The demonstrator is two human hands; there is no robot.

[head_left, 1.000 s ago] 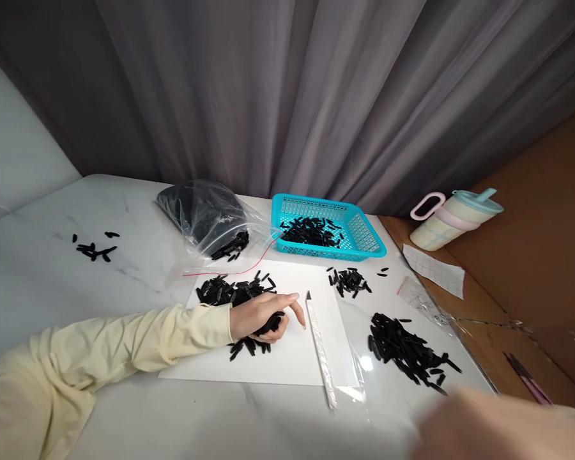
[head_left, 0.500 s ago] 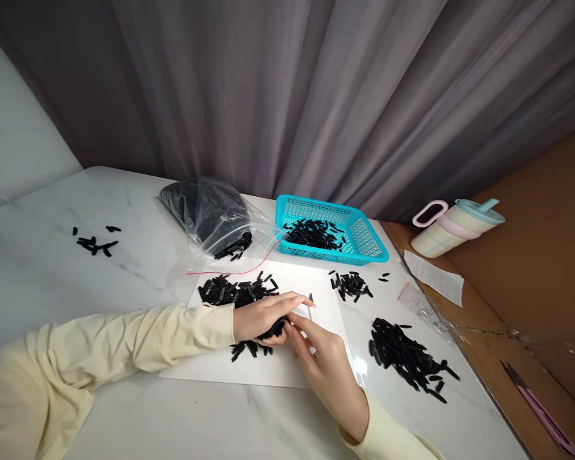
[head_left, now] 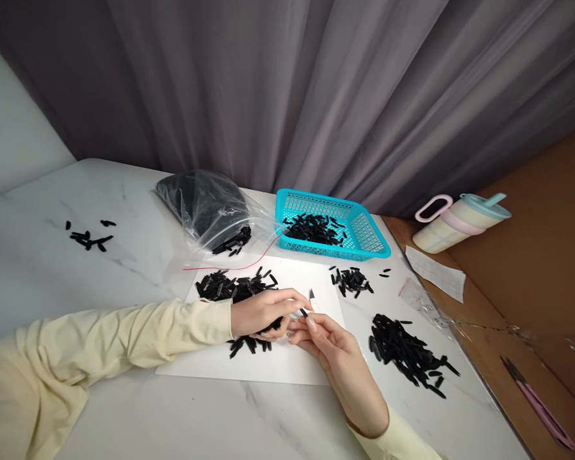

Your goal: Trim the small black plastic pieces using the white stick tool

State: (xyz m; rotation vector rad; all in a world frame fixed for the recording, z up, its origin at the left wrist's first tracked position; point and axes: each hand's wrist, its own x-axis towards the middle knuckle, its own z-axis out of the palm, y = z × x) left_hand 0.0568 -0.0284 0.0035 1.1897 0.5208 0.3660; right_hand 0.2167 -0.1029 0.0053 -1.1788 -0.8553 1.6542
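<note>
My left hand point(head_left: 263, 312) is curled over the white sheet point(head_left: 297, 370), closed around a handful of small black oblong pieces point(head_left: 274, 324). Between the fingertips of my right hand point(head_left: 342, 358) a single black piece point(head_left: 303, 312) is pinched, close beside the left fingers. A heap of the same pieces point(head_left: 220, 285) lies on the sheet, partly hidden by my left hand and sleeve. Just beyond my fingertips is a slim white object with a dark pointed tip point(head_left: 312, 298), its lower part covered.
Behind the sheet stand a clear zip bag point(head_left: 206, 207) of black pieces and a turquoise basket point(head_left: 364, 253) holding more. Piles lie at right point(head_left: 405, 351), mid-right point(head_left: 351, 281) and far left point(head_left: 90, 241). A tumbler point(head_left: 453, 223), paper slip point(head_left: 436, 273) and pink-handled tweezers point(head_left: 539, 406) are along the right.
My right hand has drawn slightly right and turned, and a black piece now shows between its fingertips. The left hand stays nearly in place. The view has shifted a little.
</note>
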